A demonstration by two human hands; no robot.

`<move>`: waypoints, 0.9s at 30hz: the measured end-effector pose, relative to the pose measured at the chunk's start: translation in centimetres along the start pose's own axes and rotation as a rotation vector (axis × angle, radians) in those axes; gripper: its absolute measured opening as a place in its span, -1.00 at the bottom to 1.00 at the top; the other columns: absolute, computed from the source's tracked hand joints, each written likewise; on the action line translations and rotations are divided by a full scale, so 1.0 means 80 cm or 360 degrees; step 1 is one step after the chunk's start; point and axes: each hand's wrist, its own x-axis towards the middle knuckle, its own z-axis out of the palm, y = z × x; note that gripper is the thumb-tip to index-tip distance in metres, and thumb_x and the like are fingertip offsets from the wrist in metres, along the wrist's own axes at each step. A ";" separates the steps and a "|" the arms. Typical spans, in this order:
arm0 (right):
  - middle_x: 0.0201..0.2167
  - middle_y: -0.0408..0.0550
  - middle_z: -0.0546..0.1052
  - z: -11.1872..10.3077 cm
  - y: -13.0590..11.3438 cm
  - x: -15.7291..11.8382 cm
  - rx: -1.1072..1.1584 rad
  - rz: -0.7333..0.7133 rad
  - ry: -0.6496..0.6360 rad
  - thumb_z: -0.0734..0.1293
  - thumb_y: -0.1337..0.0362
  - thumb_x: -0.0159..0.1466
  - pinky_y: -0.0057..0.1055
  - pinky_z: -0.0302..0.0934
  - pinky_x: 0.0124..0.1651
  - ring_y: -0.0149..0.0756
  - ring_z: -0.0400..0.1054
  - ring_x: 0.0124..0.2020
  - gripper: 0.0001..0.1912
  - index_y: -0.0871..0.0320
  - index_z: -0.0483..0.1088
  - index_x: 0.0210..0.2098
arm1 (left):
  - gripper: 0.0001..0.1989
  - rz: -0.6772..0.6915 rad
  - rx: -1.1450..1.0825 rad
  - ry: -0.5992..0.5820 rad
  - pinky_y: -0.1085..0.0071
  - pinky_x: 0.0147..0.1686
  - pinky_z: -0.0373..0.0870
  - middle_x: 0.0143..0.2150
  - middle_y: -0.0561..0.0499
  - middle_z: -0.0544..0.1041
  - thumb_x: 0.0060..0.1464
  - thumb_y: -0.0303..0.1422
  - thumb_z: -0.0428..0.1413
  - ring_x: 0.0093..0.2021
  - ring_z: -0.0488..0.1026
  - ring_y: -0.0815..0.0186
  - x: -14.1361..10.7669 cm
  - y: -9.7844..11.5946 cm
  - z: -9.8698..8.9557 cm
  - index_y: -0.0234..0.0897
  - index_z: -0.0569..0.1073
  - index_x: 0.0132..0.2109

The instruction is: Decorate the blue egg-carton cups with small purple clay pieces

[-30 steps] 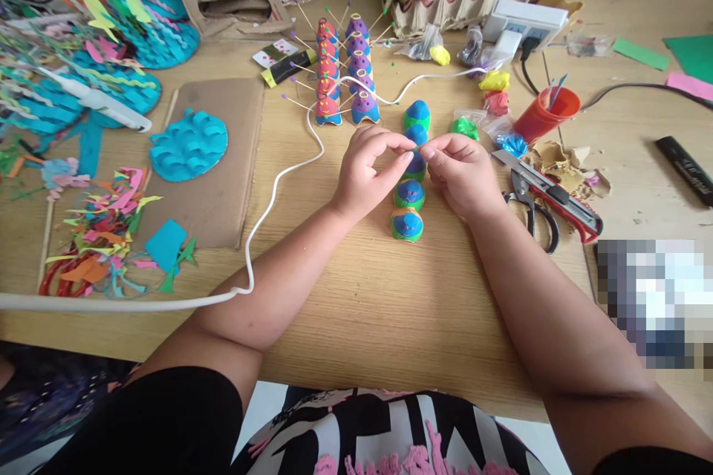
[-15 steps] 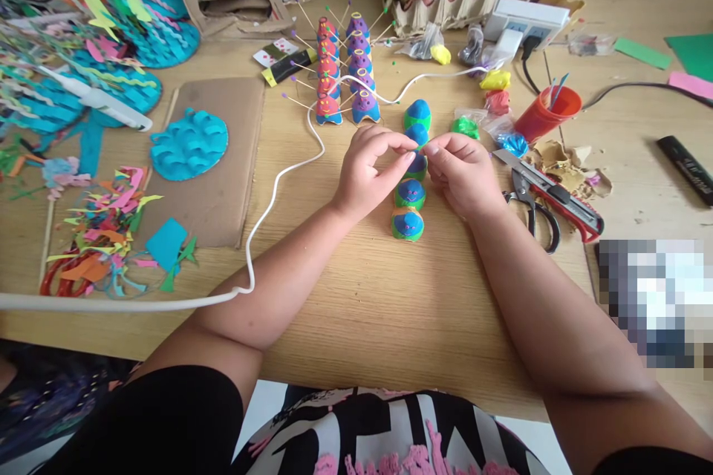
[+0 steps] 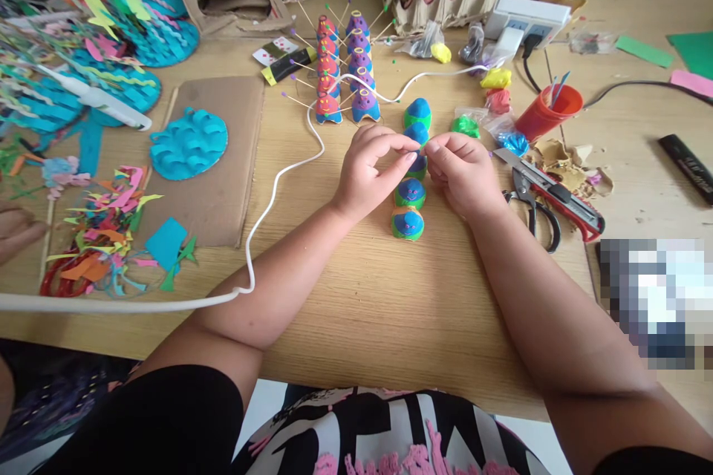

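Observation:
A row of blue and green clay-covered egg-carton cups (image 3: pixel 417 114) runs down the table in front of me. The two nearest cups (image 3: pixel 410 193) bear small smiling faces, and an orange band lies between them. Over the row's middle, my left hand (image 3: pixel 370 171) holds thumb and forefinger together in a pinch. My right hand (image 3: pixel 463 172) pinches too, its fingertips almost meeting the left ones. Whatever sits between the fingertips is too small to make out. Both hands partly cover the middle cups.
Behind stand red and purple egg-carton figures (image 3: pixel 328 70) with pins. A white cable (image 3: pixel 275 193) crosses my left forearm. At right lie a box cutter (image 3: pixel 557 197), scissors (image 3: pixel 543 226) and a red cup (image 3: pixel 549 115). Cardboard (image 3: pixel 223 215) and another person's hand (image 3: pixel 19 231) are at left.
Another person's hand has come in at the left edge. My own hands hold nearly the same pinched pose over the row.

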 end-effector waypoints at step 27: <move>-0.63 -0.29 0.27 0.004 -0.004 -0.002 -0.0019 -0.0033 -0.0048 0.70 -0.36 0.03 -0.40 -0.12 -0.50 -0.48 0.01 -0.56 -0.35 0.08 0.55 -0.41 | -0.68 -0.0003 -0.0085 0.0043 0.13 0.19 0.58 -0.11 0.02 0.72 0.49 0.00 0.22 0.02 0.64 0.21 0.000 -0.006 0.001 -0.07 0.75 0.00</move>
